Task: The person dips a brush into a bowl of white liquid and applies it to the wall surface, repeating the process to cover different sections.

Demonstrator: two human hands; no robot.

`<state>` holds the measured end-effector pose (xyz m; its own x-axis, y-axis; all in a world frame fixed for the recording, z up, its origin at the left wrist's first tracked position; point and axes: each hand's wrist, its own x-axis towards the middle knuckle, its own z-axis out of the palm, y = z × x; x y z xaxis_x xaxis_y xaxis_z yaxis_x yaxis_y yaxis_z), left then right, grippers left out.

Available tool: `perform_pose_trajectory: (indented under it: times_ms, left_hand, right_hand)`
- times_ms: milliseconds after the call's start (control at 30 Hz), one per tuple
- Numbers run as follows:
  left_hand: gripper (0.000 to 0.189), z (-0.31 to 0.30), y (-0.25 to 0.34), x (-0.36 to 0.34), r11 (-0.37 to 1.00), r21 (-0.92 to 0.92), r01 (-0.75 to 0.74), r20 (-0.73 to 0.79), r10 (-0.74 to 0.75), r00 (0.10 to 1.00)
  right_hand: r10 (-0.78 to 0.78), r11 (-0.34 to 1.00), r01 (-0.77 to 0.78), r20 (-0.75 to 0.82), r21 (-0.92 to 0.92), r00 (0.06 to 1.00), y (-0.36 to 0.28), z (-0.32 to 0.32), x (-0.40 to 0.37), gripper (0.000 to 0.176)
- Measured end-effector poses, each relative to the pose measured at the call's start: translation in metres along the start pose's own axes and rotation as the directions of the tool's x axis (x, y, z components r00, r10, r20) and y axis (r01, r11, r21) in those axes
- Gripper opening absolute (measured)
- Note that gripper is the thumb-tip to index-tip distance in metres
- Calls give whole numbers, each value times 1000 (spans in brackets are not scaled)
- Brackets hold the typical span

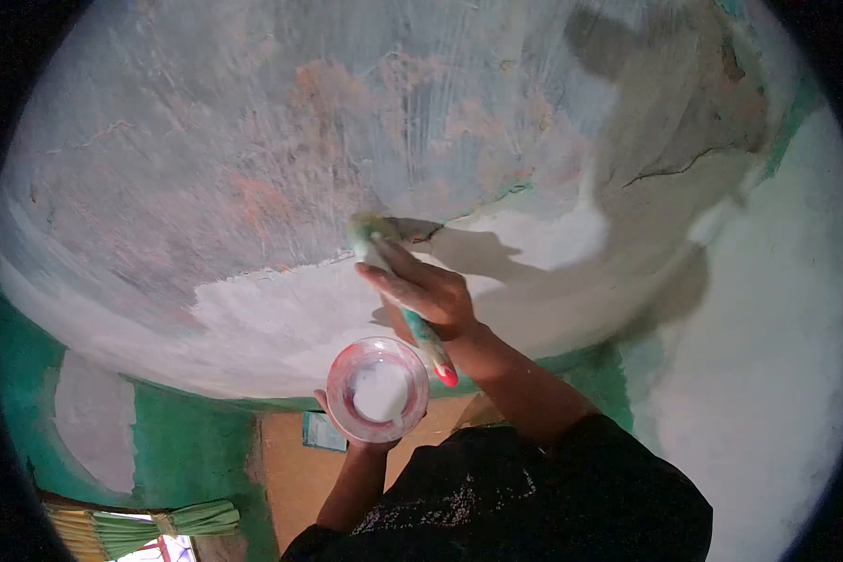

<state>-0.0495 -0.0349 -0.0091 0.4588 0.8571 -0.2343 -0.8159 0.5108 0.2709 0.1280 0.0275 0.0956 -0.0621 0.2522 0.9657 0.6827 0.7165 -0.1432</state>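
Observation:
My right hand (431, 292) is closed round a paint brush (423, 339) with a green, red-tipped handle. The pale bristles touch the wall surface (300, 140) at the ragged edge between grey, patchy plaster above and a smooth white coat (281, 309) below. Lower down, my left hand (370, 446) holds a round, clear bowl (337, 361) with pinkish walls from beneath. White paint (380, 391) lies in the bowl. Most of the left hand's fingers are hidden under it.
A crack (679, 170) runs across the plaster at the upper right, where my shadow falls. Green wall (192, 431) with a white patch stands at the lower left, above a window with green curtains (126, 536). A small light-blue object (323, 432) is behind the bowl.

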Motion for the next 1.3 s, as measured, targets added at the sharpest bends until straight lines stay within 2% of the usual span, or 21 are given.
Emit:
perform_pose_trajectory:
  times_ms: [67, 167, 200, 233, 267, 367, 433, 533, 600, 700, 800, 833, 867, 900, 967, 1000, 1033, 1067, 1133, 1267, 1300]
  left_hand:
    - [101, 2, -3, 1, 999, -26, 39, 34, -38, 999]
    - [102, -5, -6, 6, 998, -21, 65, 245, -58, 968]
    - [101, -7, -4, 8, 997, 7, 77, 311, -76, 948]
    - [100, -10, -3, 9, 995, 37, 88, 374, -95, 922]
    - [99, -12, -2, 10, 993, 66, 97, 434, -116, 893]
    - [103, -16, -6, 13, 968, -208, 137, 331, -62, 942]
    - [103, -18, -8, 14, 983, -165, 79, 302, -26, 953]
    - [100, -15, -10, 16, 994, -112, -10, 246, 37, 969]
    - [100, -20, -10, 18, 996, -57, -64, 218, 75, 973]
    - [102, -27, -6, 20, 995, 11, -98, 177, 95, 980]
    - [102, -25, -1, 14, 997, -2, -79, 147, 78, 986]
    - [101, -30, 1, 15, 997, -1, -75, 161, 75, 984]
    - [101, -34, 4, 16, 997, 0, -73, 173, 72, 982]
    - [100, -38, 7, 17, 997, -2, -79, 166, 78, 983]
    - [99, -42, 13, 16, 996, -7, -87, 145, 87, 986]
    - [97, -34, 17, 14, 996, -37, -87, 180, 92, 979]
    - [96, -24, 20, 9, 994, -69, -86, 215, 99, 972]
    - [95, -19, 23, 7, 991, -101, -84, 247, 107, 963]
    - [95, -34, 25, 14, 997, -29, -75, 274, 80, 958]
    - [96, -42, 26, 17, 997, 9, -75, 261, 70, 963]
    - [97, -38, 27, 16, 998, -19, -57, 220, 60, 974]
  right_hand:
    - [57, 998, -57, 10, -4, 998, -2, -10, 2, 51]
    - [125, 986, -113, -94, 125, 988, 13, -34, -6, 42]
    - [59, 998, -58, -184, 6, 981, 22, -41, -9, 38]
    - [53, 983, -91, -228, -158, 972, 12, -55, -2, 35]
    - [53, 974, -100, -225, -202, 973, 10, -68, -1, 31]
    - [13, 969, -94, -331, -230, 943, 7, -78, 6, 30]
    - [-80, 962, -20, -351, -273, 933, 13, -70, 11, 30]
    - [-63, 957, 60, -3, -286, 998, 7, -44, -7, 40]
    - [-55, 985, 61, 44, -163, 998, 10, -12, -22, 44]
    - [30, 999, -35, 126, 37, 992, -2, 8, -13, 47]
    - [65, 975, -67, 20, 214, 998, -8, 10, 7, 38]
    - [62, 979, -65, 25, 195, 998, -2, 7, 3, 37]
    - [30, 982, -20, -48, 189, 998, 8, 5, -4, 33]
    - [122, 968, -105, -60, 228, 991, 4, -10, -2, 28]
    - [47, 999, -47, -121, -1, 992, 6, -35, 0, 23]
    - [-77, 996, 70, -171, -50, 982, 8, -46, 4, 20]
    - [-17, 988, -26, -272, -155, 962, -1, -50, 8, 18]
    - [-71, 966, -1, -269, -259, 960, -1, -57, 7, 19]
    - [-161, 944, 55, -311, -326, 937, -2, -53, 12, 16]
    - [34, 972, -49, -69, -229, 997, 2, -4, -14, 44]
    - [-33, 965, 6, -101, -262, 994, 3, 16, -16, 44]
